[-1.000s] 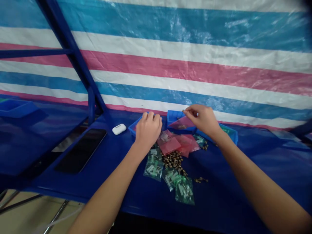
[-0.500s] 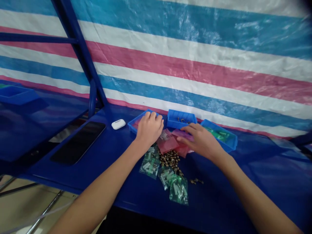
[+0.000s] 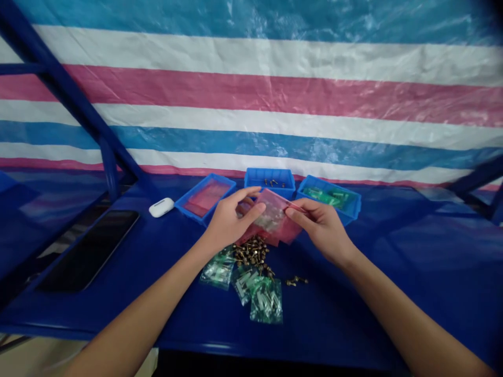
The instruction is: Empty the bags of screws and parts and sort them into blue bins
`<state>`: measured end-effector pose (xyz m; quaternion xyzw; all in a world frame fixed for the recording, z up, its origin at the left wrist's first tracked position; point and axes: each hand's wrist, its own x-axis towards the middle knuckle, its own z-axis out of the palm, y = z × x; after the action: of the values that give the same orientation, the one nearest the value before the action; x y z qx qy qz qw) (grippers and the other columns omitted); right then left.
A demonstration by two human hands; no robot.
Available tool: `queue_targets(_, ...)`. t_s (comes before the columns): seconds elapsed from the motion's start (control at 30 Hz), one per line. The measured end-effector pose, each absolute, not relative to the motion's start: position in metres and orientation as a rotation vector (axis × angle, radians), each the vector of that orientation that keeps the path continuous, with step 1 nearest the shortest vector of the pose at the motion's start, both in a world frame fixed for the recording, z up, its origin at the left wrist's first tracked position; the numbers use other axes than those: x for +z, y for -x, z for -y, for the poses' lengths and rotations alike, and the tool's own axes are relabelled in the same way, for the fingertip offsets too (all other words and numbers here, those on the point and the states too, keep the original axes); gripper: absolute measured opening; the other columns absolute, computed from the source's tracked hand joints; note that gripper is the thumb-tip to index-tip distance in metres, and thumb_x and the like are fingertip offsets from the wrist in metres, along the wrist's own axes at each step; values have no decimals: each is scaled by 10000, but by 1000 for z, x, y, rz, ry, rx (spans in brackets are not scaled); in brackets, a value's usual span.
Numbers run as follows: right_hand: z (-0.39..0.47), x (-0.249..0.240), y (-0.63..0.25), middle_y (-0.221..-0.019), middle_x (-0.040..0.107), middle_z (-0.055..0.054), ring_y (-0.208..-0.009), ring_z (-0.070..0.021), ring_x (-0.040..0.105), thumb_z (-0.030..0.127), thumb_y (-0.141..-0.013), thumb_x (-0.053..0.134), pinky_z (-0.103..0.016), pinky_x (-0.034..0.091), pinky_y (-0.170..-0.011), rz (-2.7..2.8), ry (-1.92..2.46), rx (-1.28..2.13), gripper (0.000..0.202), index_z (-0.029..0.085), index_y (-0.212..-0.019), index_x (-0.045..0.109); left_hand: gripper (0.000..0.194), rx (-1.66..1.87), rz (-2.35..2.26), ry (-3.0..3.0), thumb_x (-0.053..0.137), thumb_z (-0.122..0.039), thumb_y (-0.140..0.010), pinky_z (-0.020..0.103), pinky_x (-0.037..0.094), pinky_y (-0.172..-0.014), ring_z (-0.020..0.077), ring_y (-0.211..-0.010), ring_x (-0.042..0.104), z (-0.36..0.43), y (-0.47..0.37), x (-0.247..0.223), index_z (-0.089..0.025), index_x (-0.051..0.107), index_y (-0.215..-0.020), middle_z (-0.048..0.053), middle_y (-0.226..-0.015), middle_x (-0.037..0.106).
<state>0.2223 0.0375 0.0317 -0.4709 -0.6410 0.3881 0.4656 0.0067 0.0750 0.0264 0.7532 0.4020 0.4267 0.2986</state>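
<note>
Between my hands is a pink translucent bag [image 3: 272,207], raised above other pink bags [image 3: 288,230]. My right hand [image 3: 324,225] pinches its right edge between thumb and fingers. At its left edge is my left hand [image 3: 233,217], thumb and fingers apart, with the thumb tip near the bag. Just below lies a pile of small brass-coloured screws [image 3: 251,251]. Green-tinted clear bags with pale parts [image 3: 266,301] lie in front of and beside the pile. A few loose screws [image 3: 296,281] rest to the right.
Three blue trays stand behind: the left with pink bags [image 3: 191,213], the middle with a few screws [image 3: 270,192], the right with green bags [image 3: 356,207]. A white case [image 3: 161,207] and black phone [image 3: 90,251] lie left on the blue table [image 3: 393,262].
My left hand has come away from the left tray toward the middle. My right hand has lifted a pink bag from the stack. The view has shifted to the right.
</note>
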Motion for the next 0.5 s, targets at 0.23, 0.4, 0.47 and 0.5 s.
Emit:
queue_targets(0.23, -40, 24, -218, -862, 695, 3, -743, -134, 622, 363, -769, 739, -267, 498, -708, 1362, 1043, 1151, 224, 215, -932, 699, 248, 1001, -913, -1515, 666, -398, -828, 201, 420, -463, 84, -497, 528, -74, -12, 22, -156, 661, -776, -6, -626, 620)
queue_targets(0.4, -39, 25, -218, -800, 685, -6, -711, -153, 620, 358, -774, 721, -295, 511, -689, 1427, 1079, 997, 176, 200, -848, 697, 233, 1040, -891, -1385, 660, -386, -832, 245, 528, -564, 131, -658, 634, -74, -10, 25, -171, 665, -922, 30, -800, 690)
queue_targets(0.47, -38, 28, -218, -769, 658, -2, -680, -142, 591, 351, -790, 704, -281, 495, -652, 1349, 1119, 801, 153, 204, -822, 680, 249, 891, -856, -1502, 681, -372, -815, 259, 534, -598, 146, -681, 655, -73, -8, 28, -170, 682, -962, 42, -820, 712)
queue_targets(0.5, -37, 29, -218, -755, 643, 1, -665, -137, 575, 349, -797, 696, -274, 486, -635, 1309, 1124, 732, 145, 207, -816, 672, 253, 795, -822, -1576, 692, -365, -805, 266, 534, -622, 158, -705, 667, -71, -7, 30, -167, 696, -963, 51, -835, 723)
